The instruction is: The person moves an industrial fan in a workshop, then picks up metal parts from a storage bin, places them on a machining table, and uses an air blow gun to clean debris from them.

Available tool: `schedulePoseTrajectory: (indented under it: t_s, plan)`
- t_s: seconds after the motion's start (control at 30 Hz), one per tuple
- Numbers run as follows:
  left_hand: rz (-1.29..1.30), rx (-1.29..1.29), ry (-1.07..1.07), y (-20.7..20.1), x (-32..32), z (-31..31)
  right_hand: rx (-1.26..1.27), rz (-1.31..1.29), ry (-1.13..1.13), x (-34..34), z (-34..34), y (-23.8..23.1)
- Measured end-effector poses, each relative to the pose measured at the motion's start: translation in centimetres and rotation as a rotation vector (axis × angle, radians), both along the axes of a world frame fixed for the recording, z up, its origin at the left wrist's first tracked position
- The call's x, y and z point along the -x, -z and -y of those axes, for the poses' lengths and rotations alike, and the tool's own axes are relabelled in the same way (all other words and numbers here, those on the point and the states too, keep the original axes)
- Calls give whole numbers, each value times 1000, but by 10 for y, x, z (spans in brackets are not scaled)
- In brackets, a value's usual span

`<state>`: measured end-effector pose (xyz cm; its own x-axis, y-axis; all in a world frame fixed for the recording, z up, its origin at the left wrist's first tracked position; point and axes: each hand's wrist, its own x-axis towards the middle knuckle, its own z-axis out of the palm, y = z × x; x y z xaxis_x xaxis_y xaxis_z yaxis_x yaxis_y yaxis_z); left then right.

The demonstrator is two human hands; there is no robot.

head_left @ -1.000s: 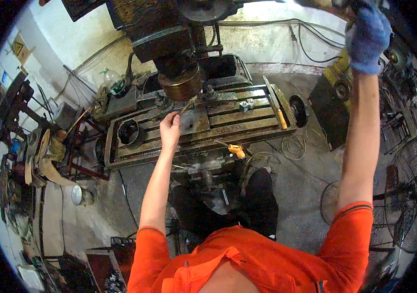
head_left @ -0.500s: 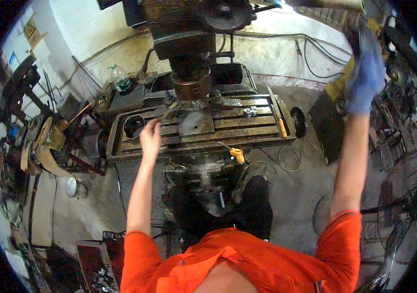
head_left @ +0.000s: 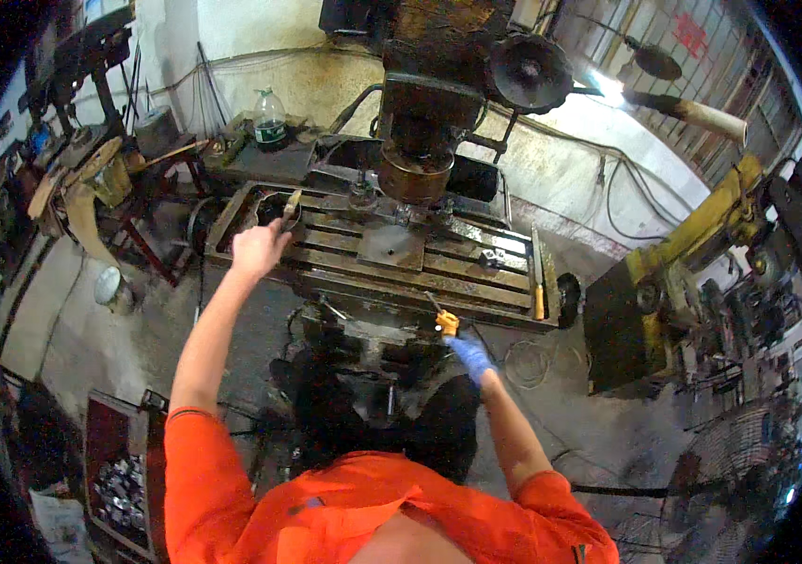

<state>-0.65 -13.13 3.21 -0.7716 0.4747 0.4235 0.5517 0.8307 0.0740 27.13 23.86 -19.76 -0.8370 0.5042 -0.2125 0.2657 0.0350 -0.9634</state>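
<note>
The milling machine head (head_left: 420,141) at upper centre hides the back of the slotted table (head_left: 391,258), and grime blurs the small parts on it. The left hand (head_left: 258,246), bare, sits at the table's left end, fingers curled, seemingly around a dark tool (head_left: 290,209) that is hard to make out. The right hand (head_left: 469,353), in a blue glove, is closed just below the yellow crank handle (head_left: 446,322) at centre frame, touching it. A yellow-handled file (head_left: 537,282) lies along the table's right end.

Your orange crank handle (head_left: 447,322) sticks out low at the front of the slotted, grimy mill table (head_left: 344,273), with a flat grey plate (head_left: 389,246) lying mid-table.
</note>
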Motion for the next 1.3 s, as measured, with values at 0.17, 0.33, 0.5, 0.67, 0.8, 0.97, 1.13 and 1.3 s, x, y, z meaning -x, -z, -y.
schedulePoseTrajectory:
  t_s: [0.17, 0.33, 0.5, 0.67, 0.8, 0.97, 1.13, 1.3]
  plan:
    - [108, -289, -38, 7, -7, 54, -151, 195, 185, 29, 42, -16]
    - [364, -772, -184, 82, 1, 171, -276, -252, 296, 12, 90, -96]
    - [614, -762, -113, 168, -2, 257, -643, -132, 147, 2, 64, -203]
    - [919, -868, -227, 168, -23, 216, -1277, 660, -446, 39, 113, -274]
    - [929, -826, -160, 158, -26, 160, -1286, 607, -403, 106, 100, -262]
    - [862, -723, 35, 118, -31, 123, -1246, 606, -308, 165, 93, -248]
    - [848, -792, 9, 141, -42, 148, -1177, 579, -377, 117, 105, -260]
    - [1008, -1018, -100, 143, -74, 147, -1144, 728, -471, 36, 96, -278]
